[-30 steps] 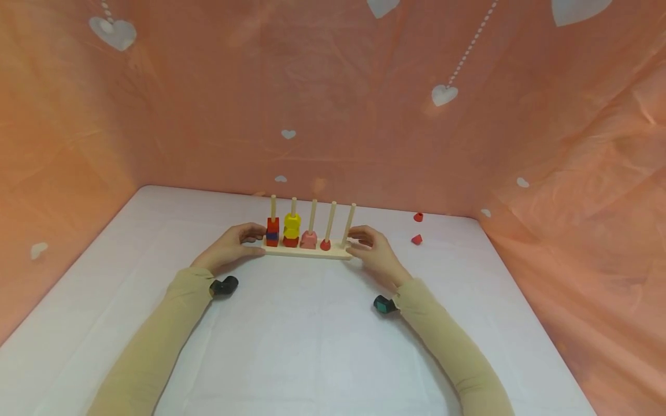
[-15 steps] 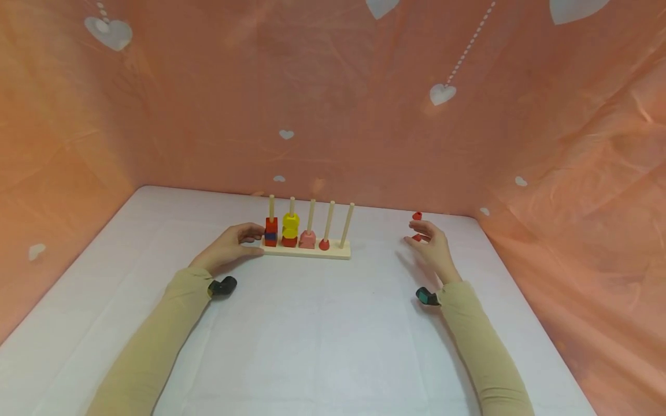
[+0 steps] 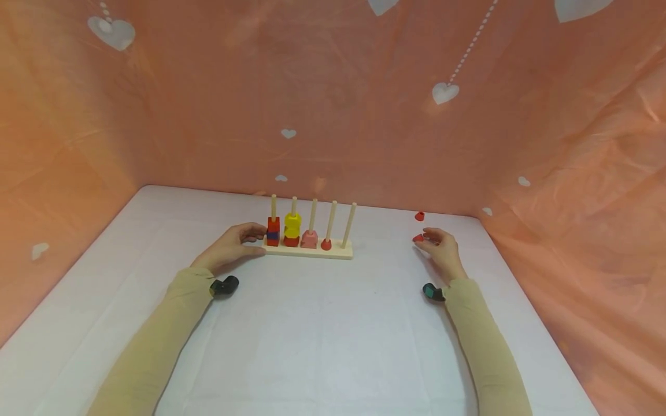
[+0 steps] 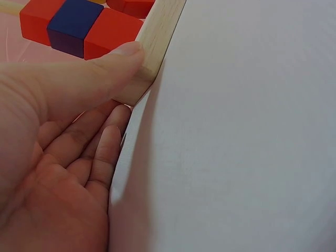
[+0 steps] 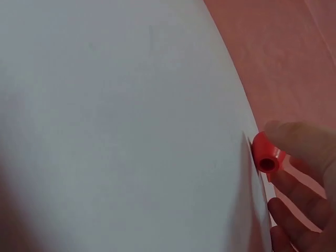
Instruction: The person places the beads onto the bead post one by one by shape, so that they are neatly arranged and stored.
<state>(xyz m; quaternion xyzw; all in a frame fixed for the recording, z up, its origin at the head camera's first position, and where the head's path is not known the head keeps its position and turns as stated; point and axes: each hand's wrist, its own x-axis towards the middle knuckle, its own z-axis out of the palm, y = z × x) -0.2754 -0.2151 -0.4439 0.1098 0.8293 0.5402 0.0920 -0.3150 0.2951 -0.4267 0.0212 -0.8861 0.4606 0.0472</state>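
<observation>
A wooden peg stacker [image 3: 333, 254] with several upright pegs stands on the table in the head view. My left hand [image 3: 230, 247] grips its left end, the thumb [image 4: 123, 55] lying on the base's edge. On the leftmost peg are a red block, a blue block [image 4: 73, 26] and another red one. Yellow beads [image 3: 292, 225] over a red piece, a pink bead [image 3: 309, 240] and a red cone bead [image 3: 326, 245] sit on other pegs. At the right, my right hand [image 3: 443, 251] pinches a loose red cone bead [image 5: 266, 152] between thumb and fingers, at the table surface.
Another red cone bead [image 3: 420, 216] lies just beyond my right hand. The rightmost peg [image 3: 350, 225] is bare. A white cloth [image 3: 312, 335] covers the table, and an orange curtain [image 3: 364, 127] with white hearts hangs behind it and at both sides.
My right hand has let go of the stacker's right end and moved right to the nearer loose red cone bead, closing its fingers on it. My left hand has stayed on the stacker.
</observation>
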